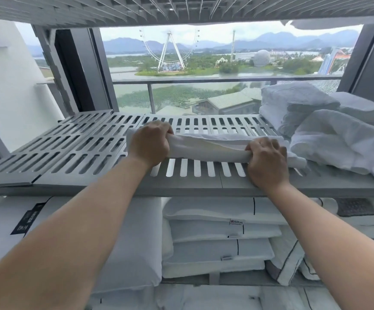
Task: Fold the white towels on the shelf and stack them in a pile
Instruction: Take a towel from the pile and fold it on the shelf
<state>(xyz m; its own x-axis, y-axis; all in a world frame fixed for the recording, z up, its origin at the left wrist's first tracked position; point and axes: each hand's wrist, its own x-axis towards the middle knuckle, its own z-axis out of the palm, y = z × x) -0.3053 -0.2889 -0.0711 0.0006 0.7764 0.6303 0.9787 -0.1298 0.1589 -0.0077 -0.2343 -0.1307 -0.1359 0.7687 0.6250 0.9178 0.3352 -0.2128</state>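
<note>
A white towel (pixel 208 147) lies as a long folded strip across the middle of the grey slotted shelf (pixel 74 153). My left hand (pixel 149 143) grips its left end with the fingers curled over the cloth. My right hand (pixel 265 161) grips its right end the same way. To the right, a loose heap of white towels (pixel 338 142) rests on the shelf, with a folded-looking towel (pixel 293 101) behind it.
Another slotted shelf (pixel 181 10) hangs close overhead. Stacked white pillows and linens (pixel 217 238) fill the level below. Behind the shelf is a window with a balcony rail (pixel 204 80). The shelf's left half is bare grating.
</note>
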